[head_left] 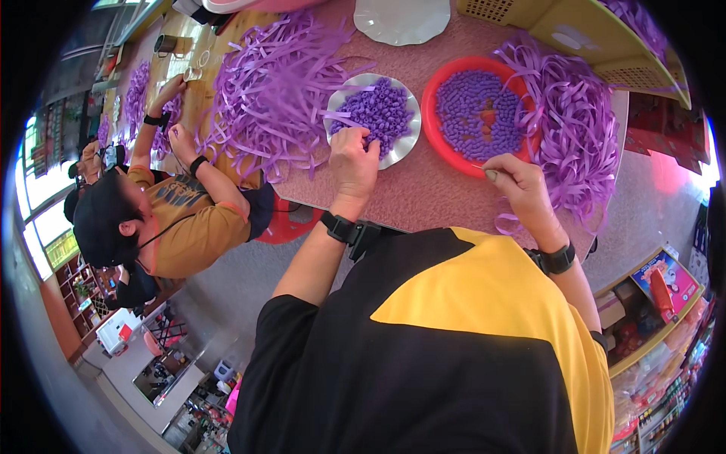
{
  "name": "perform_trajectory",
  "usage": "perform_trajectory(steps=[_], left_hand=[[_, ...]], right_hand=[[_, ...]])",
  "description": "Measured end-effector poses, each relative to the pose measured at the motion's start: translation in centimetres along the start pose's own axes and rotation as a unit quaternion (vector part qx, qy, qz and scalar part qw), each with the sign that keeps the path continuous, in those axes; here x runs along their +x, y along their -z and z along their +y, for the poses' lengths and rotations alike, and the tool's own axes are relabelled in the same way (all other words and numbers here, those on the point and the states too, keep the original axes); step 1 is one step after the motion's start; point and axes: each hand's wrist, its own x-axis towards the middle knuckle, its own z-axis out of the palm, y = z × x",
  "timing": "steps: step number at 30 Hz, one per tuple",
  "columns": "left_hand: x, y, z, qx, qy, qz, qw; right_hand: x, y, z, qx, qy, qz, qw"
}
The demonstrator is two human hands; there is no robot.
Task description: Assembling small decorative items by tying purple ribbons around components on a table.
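My left hand [354,165] is closed over the near edge of a white plate [409,138] heaped with small purple pieces [380,110]. Its fingertips are pinched together, and what they hold is hidden. A strand of purple ribbon [342,119] runs onto the plate just beyond them. By the near rim of a red basin [429,113], thumb and fingers of my right hand [520,188] pinch something thin, too small to name. Small purple beads [470,94] cover most of the basin's floor. Loose purple ribbons lie in a left pile [268,91] and a right pile [581,132].
A white scalloped dish [401,21] and a yellow plastic crate [590,41] stand at the table's far side. To the left, another person [181,219] in a mustard shirt sits at the pink-covered table [423,200]. A box shelf [643,318] is at right.
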Motion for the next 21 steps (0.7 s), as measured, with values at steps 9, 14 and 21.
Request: perform_trajectory(steps=[9, 14, 21], left_hand=[[0.1, -0.2, -0.5, -0.169, 0.062, -0.014, 0.984], [1.0, 3.4, 3.7, -0.692, 0.299, -0.213, 0.622], [0.2, 3.9, 10.2, -0.748, 0.245, -0.279, 0.550]], right_hand=[[-1.2, 1.1, -0.6, 0.009, -0.011, -0.001, 1.000], [-0.4, 0.3, -2.4, 0.003, 0.039, 0.003, 0.999], [-0.4, -0.7, -4.7, 0.003, 0.114, 0.019, 0.993]])
